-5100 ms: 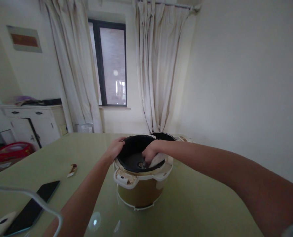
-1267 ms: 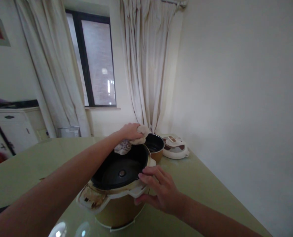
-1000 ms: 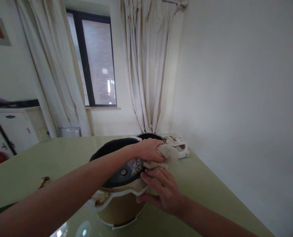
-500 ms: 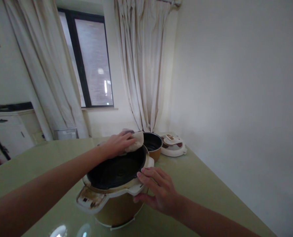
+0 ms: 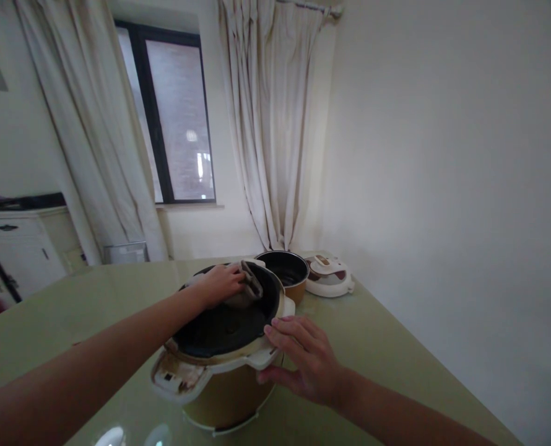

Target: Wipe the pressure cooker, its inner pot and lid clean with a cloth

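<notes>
In front of me stands an electric cooker body (image 5: 229, 391), gold-brown outside with a white rim and a dark interior. Its front handle (image 5: 179, 375) has brown stains. My left hand (image 5: 220, 285) reaches over the opening with its fingers closed on a folded greyish cloth (image 5: 250, 288), against the inner wall on the far side. My right hand (image 5: 301, 356) grips the white rim at the right, fingers on top and thumb below. Part of the interior is hidden behind my left hand and forearm.
Behind the cooker sits a round pot (image 5: 294, 290) with a black inside. Beside it a white lid (image 5: 329, 277) lies near the wall. All stand on a pale green table (image 5: 377, 371). A white cabinet (image 5: 20, 241) and curtains (image 5: 275, 124) are beyond.
My left hand has moved the cloth from the far rim down into the cooker's opening. The cooker appears slightly further right in view, and my right hand stays on its rim.
</notes>
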The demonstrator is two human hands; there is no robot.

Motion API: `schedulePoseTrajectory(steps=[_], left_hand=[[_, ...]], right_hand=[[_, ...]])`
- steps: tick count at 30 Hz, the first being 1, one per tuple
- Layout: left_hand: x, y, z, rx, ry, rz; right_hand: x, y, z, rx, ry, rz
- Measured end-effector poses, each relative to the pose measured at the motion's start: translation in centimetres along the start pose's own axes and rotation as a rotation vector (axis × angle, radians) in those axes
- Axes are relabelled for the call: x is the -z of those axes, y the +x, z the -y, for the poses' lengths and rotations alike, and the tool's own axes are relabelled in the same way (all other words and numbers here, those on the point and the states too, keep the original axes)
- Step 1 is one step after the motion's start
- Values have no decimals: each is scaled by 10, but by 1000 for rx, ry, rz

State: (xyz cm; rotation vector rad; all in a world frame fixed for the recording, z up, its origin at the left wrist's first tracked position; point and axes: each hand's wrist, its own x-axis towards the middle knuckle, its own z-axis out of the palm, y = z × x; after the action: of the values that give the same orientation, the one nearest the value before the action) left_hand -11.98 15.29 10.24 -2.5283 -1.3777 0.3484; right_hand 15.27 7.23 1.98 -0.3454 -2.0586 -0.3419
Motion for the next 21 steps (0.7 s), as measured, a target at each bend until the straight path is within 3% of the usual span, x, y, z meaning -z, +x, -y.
schedulePoseTrajectory(steps=[5, 8, 10, 12, 15, 17, 21], left_hand=[[2, -22, 0, 219, -28, 282], [19, -28, -4, 183, -255, 474], [31, -26, -12, 103, -463, 532], [36, -19, -24, 29, -621, 449], [33, 0, -42, 28, -681, 196], [27, 14, -48, 117, -636, 76], [16, 28, -45, 348, -437, -47]], right_hand=[[1, 2, -4, 23, 17, 33], [0, 2, -5, 8, 28, 39], [-1, 2, -4, 2, 29, 21], [-2, 1, -4, 1, 28, 0], [-4, 1, -3, -1, 24, -21], [-5, 1, -2, -3, 20, -31], [-4, 1, -1, -7, 23, -24]])
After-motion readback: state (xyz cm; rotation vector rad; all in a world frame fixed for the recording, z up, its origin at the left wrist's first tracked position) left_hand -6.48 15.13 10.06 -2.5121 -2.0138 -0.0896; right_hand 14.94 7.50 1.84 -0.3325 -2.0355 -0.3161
